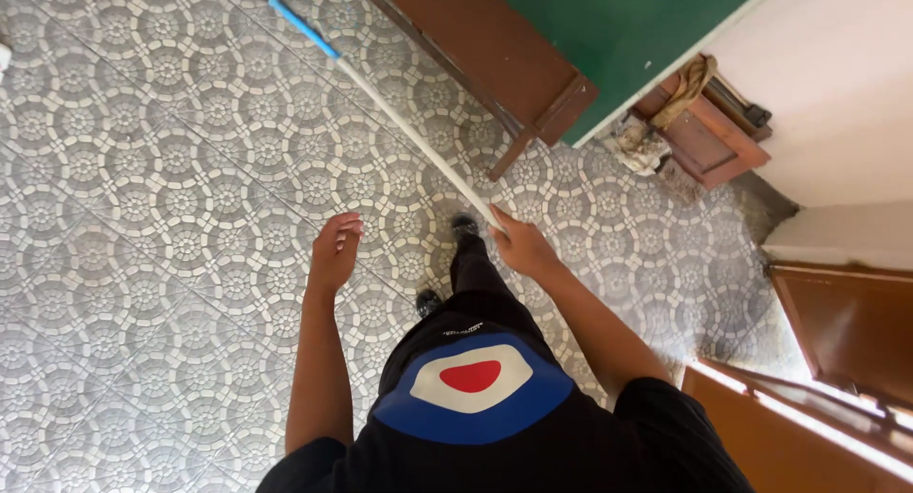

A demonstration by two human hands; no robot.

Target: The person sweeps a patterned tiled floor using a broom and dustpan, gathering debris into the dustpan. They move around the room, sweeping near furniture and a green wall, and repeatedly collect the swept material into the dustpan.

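A: Head view check: state orientation of the long pole (399, 122)

B: Long axis runs diagonally. Lower end sits in the right hand (521, 246) near frame centre; the shaft extends toward 10 o'clock, white along most of its length, blue near the far end, leaving the frame at the top edge

A: Grip status?

B: Right hand grasps the pole's lower end, fingers wrapped. Left hand (335, 251) is released, fingers loosely curled, holding nothing, just beside the right at 9 o'clock

A: Surface and room?

B: Grey patterned tile floor (143, 217). Brown wooden door (475, 51) at 12 o'clock, green wall (618, 27) at 1 o'clock, small wooden box (709, 132) at 2 o'clock
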